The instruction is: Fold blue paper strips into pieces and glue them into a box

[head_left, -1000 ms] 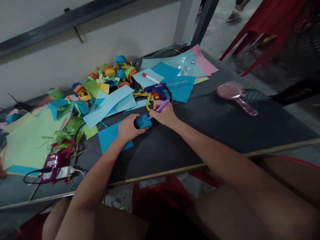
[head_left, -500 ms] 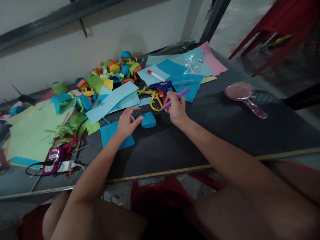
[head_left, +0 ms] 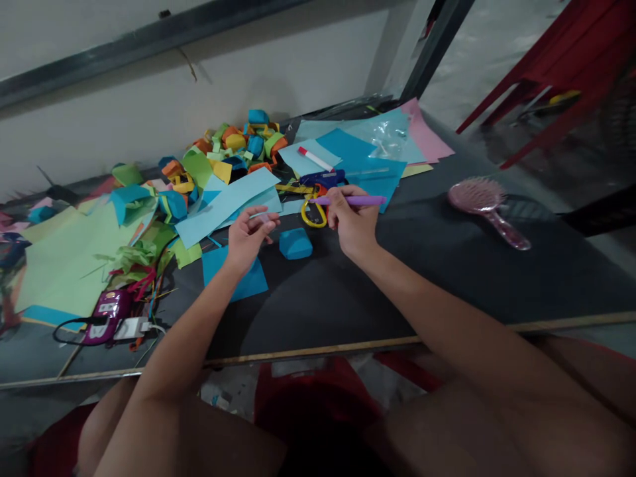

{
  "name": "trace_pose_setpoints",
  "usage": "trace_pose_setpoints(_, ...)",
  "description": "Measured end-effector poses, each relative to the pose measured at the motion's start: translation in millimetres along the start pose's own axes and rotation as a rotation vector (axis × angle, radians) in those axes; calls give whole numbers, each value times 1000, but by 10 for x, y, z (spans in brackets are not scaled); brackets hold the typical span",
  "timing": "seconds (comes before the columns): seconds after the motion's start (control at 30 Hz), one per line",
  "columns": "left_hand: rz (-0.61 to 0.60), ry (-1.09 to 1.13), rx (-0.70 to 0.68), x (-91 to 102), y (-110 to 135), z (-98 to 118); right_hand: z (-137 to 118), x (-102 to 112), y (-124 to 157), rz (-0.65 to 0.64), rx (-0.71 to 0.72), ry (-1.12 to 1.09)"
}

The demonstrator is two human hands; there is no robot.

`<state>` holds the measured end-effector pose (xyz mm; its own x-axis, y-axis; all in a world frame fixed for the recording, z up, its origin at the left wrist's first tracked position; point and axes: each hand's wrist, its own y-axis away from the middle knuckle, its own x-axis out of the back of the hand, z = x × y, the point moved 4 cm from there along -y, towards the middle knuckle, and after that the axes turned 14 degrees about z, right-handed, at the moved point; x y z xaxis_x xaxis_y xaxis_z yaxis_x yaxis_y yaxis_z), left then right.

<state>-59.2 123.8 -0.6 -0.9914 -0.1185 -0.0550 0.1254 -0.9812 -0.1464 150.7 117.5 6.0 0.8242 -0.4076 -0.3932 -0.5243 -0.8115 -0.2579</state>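
Note:
In my right hand (head_left: 355, 222) is a purple pen (head_left: 365, 200), held almost level between thumb and fingers. My left hand (head_left: 248, 237) hovers over a blue paper square (head_left: 248, 281), its fingers curled toward the thumb. A small pale purplish patch shows between those fingers, too small to name. On the table between my hands sits a folded blue paper box (head_left: 295, 244), apart from both. Yellow-handled scissors (head_left: 314, 213) lie just beyond my right hand, beside a blue glue gun (head_left: 322, 177).
Colourful folded paper pieces (head_left: 238, 142) are heaped by the wall. Light blue paper strips (head_left: 228, 205), a red-capped marker (head_left: 315, 159) and paper sheets (head_left: 368, 146) lie farther back. A pink hairbrush (head_left: 479, 197) is at right, a purple device (head_left: 110, 315) with cables at left.
The pen in my right hand has swung from a slant to nearly level. My left hand has drawn back from the blue box, and its fingers have curled in.

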Motion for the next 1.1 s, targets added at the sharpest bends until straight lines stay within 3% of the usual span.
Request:
trace_pose_setpoints(0.07,-1,-42,-3,-13,45,42,-26,-40,25,-66,-76,4)
trace_pose_setpoints(0.2,-15,-120,-50,-12,64,64,-24,-151,90,-346,-330,7)
trace_pose_setpoints(0.3,-48,-135,-104,-17,64,58,-22,-176,117,-456,-396,-12)
trace_pose_setpoints(0.67,-78,-219,-200,-32,69,59,-2,-175,147,-507,-338,-24)
trace_pose_setpoints(0.9,-97,-171,-178,-34,78,71,-41,-179,173,-436,-258,-24)
trace_pose_setpoints(1.1,-97,-257,-215,-34,88,61,-73,-195,210,-422,-180,58)
